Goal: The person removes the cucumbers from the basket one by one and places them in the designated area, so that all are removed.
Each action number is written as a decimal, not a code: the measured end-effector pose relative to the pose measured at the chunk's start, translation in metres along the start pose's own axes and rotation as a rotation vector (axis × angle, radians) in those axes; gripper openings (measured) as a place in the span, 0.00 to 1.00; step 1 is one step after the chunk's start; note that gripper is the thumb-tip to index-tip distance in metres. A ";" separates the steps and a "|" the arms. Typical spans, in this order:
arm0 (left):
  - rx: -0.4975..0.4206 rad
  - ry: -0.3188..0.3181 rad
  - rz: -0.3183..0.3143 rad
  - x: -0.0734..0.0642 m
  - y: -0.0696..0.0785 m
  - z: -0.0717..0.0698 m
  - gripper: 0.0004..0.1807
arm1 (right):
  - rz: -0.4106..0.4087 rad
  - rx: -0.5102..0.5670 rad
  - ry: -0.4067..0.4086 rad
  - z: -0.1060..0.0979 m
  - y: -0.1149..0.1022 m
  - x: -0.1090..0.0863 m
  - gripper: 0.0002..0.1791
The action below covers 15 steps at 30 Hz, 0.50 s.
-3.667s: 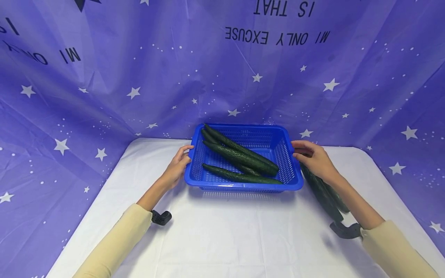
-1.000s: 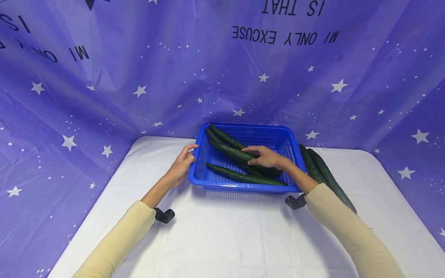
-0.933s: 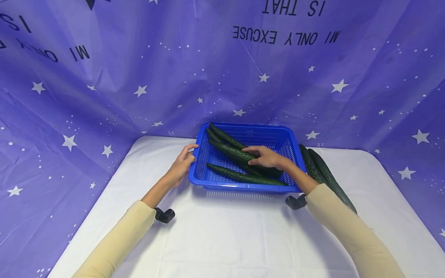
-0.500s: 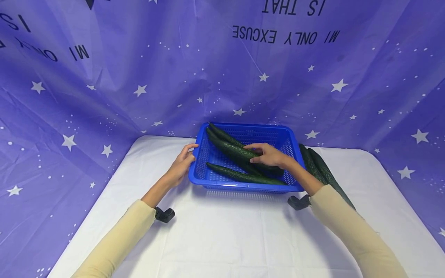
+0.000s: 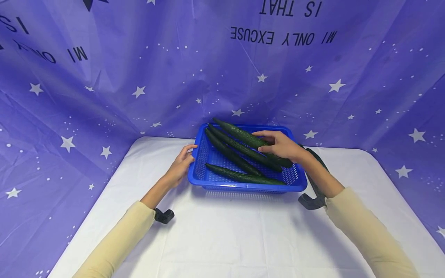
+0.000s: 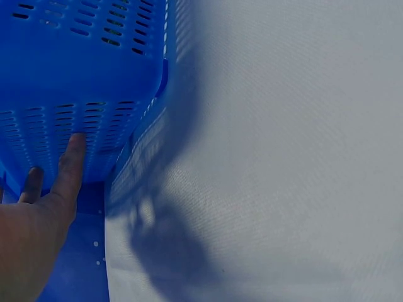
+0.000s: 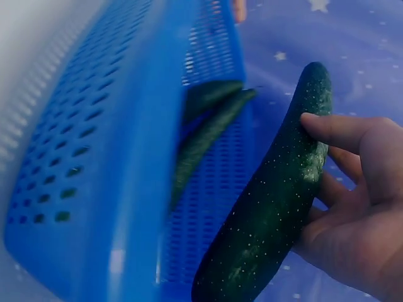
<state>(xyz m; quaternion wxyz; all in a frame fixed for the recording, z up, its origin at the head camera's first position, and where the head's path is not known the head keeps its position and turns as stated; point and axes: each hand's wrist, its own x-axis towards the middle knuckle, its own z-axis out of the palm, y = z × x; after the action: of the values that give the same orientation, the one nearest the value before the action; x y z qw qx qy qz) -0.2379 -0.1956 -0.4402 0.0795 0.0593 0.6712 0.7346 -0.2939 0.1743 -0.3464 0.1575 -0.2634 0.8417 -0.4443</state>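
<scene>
Inside the blue plastic basket (image 5: 243,187), three dark green cucumbers are visible, one of them a cucumber (image 5: 240,176) along the near wall. My right hand (image 5: 279,146) grips another cucumber (image 5: 238,132), its far end over the basket's back rim and its near end toward the right wall. Thumb and fingers press that cucumber from opposite sides in the right wrist view. At the basket's left side, my left hand (image 5: 180,164) holds the rim. The left wrist view shows its fingers (image 6: 69,165) against the slotted outer wall.
More cucumbers (image 5: 317,159) lie on the white tablecloth (image 5: 236,235) right of the basket, partly hidden behind my right forearm. A purple star-printed curtain (image 5: 167,77) hangs close behind the basket. A black wrist mount (image 5: 164,216) sticks out from each cuff.
My right hand has gone from the basket's right rim into the basket, taken hold of a cucumber, and moved it up and back toward the right. My left hand stays at the rim.
</scene>
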 end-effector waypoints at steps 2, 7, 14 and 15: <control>0.000 0.001 -0.002 0.000 0.000 0.000 0.31 | 0.003 0.005 0.019 -0.007 -0.005 -0.007 0.31; 0.007 0.003 0.005 0.000 0.001 0.001 0.31 | -0.005 0.018 0.061 -0.023 -0.014 -0.028 0.31; 0.011 0.005 -0.006 0.000 0.001 0.001 0.31 | 0.042 -0.002 0.116 -0.045 -0.016 -0.055 0.33; 0.013 0.007 -0.009 0.000 0.001 0.000 0.31 | 0.054 -0.004 0.128 -0.048 -0.014 -0.059 0.33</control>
<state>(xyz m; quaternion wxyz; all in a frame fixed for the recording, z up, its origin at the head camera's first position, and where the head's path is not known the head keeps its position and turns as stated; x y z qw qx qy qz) -0.2376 -0.1954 -0.4392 0.0799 0.0543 0.6765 0.7301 -0.2657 0.2335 -0.3062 0.1147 -0.2121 0.8577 -0.4541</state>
